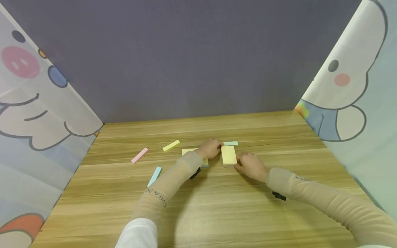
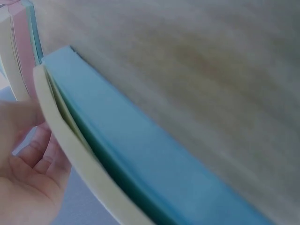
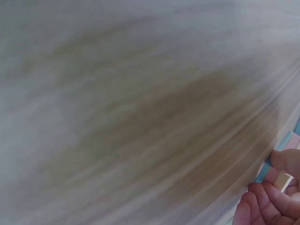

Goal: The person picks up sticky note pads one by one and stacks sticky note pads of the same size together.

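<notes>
A thick sticky note pad [image 1: 228, 155], yellow on top with pink and blue layers beneath, lies between both hands. The left hand [image 1: 211, 148] reaches over a second sticky note pad [image 1: 190, 151] and holds the first pad by its far left corner, fingers bent. In the left wrist view, the second pad's blue edge [image 2: 117, 126] crosses close to the camera. At the first pad's right side, the right hand [image 1: 250, 166] pinches its near corner, with thumb and fingers on either side of the layers [image 3: 270, 174]. A pale green strip [image 1: 231, 143] lies just behind this pad.
On the left of the wooden table [image 1: 217, 213] lie a pink strip [image 1: 139, 155], a yellow strip [image 1: 171, 145] and a light blue strip [image 1: 154, 176], the last beside the left forearm. A dark panel [image 1: 198, 62] rises behind the table, with printed cartoon sheets at both sides.
</notes>
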`<state>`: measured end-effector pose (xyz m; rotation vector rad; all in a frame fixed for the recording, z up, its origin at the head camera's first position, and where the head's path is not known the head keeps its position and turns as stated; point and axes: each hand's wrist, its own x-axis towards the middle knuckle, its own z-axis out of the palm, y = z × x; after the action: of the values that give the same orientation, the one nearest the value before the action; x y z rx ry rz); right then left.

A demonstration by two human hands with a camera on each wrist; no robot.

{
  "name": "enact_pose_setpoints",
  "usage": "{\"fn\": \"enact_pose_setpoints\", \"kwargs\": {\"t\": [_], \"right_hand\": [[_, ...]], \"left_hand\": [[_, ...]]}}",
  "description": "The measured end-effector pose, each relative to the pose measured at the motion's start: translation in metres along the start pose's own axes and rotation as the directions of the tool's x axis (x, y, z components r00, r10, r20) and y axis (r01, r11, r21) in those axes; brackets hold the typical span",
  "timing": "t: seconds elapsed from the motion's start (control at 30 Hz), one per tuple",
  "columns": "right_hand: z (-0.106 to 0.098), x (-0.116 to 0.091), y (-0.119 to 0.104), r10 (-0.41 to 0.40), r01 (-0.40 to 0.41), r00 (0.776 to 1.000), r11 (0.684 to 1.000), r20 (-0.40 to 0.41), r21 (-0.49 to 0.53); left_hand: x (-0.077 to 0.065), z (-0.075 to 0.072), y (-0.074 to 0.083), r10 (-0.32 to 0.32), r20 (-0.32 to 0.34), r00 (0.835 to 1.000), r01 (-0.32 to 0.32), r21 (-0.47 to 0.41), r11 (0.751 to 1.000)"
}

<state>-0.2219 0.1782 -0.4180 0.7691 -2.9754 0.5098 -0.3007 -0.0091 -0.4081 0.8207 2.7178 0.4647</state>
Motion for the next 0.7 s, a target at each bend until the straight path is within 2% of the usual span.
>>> {"fn": "enact_pose_setpoints", "kwargs": {"t": [0.33, 0.47, 0.57, 0.7], "right_hand": [[0.0005, -0.0002, -0.0006, 0.019, -0.019, 1.0, 1.0, 0.012, 0.007], [0.0008, 0.0005, -0.001, 0.003, -0.003, 1.0, 1.0, -0.011, 0.006], [0.0019, 0.0021, -0.0012, -0.008, 0.007, 0.999, 1.0, -0.044, -0.022], [0.0042, 0.0051, -0.0009, -0.018, 0.008, 0.997, 0.993, -0.081, -0.117]], "left_hand": [[-0.0001, -0.0004, 0.0008, -0.001, -0.001, 1.0, 0.001, 0.022, 1.0], [0.0011, 0.0015, -0.002, 0.005, -0.006, 1.0, -0.005, 0.014, 1.0], [0.0011, 0.0017, -0.0028, 0.008, -0.002, 1.0, -0.008, 0.014, 1.0], [0.0004, 0.0005, -0.0013, 0.011, 0.004, 1.0, -0.011, 0.026, 1.0]]}}
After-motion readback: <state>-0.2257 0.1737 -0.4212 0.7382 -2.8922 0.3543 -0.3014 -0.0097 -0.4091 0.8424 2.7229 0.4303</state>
